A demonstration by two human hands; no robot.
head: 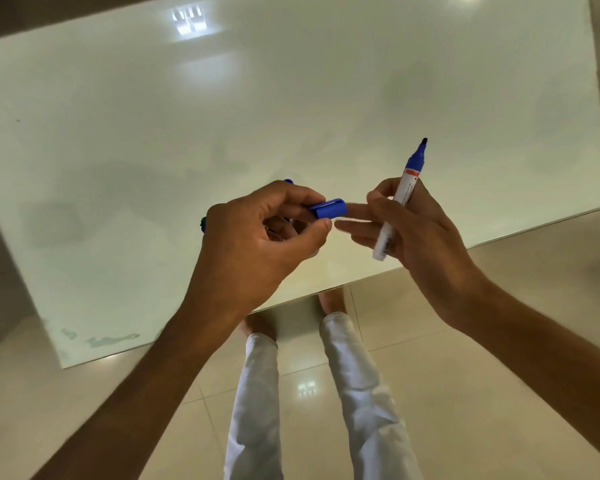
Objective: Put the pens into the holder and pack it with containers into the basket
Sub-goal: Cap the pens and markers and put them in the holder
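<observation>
one glossy white table (291, 98), tiled floor (499, 323)

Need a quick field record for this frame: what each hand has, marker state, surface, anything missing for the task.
left hand: pinches blue plastic marker cap; more pens partly hidden in its grip
right hand: holds uncapped blue-and-white marker, tip up
marker state: cap off, cap and tip apart
surface: glossy white table
holder, containers, basket: not in view
below table: white trousers, beige tiled floor
</observation>
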